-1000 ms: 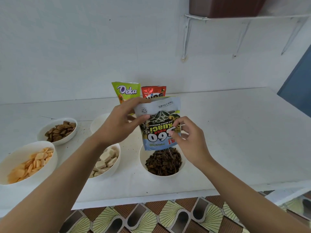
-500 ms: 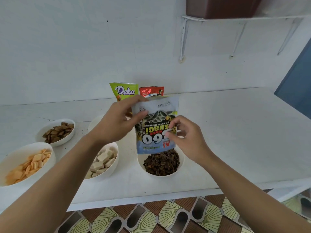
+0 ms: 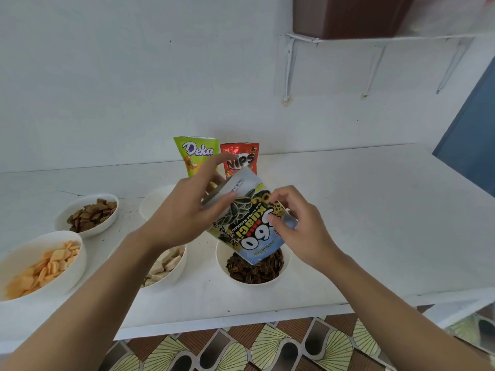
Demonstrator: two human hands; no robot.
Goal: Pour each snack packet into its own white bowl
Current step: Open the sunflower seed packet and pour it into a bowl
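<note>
Fingers (image 3: 212,169) on left hand (image 3: 184,212) and right hand (image 3: 302,231) are pinching the seed packet (image 3: 249,218), now slanting it over the seed bowl (image 3: 220,259), probably finishing.

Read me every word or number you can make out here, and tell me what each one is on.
"Deka": on the green packet, standing at the back.
"NIPS": on the red packet beside it.
"360": on the seed packet, upside down, first digit partly covered.
"KUACI": on the seed packet too, upside down.
The fine print on the seed packet is too small and blurred to read.
</note>
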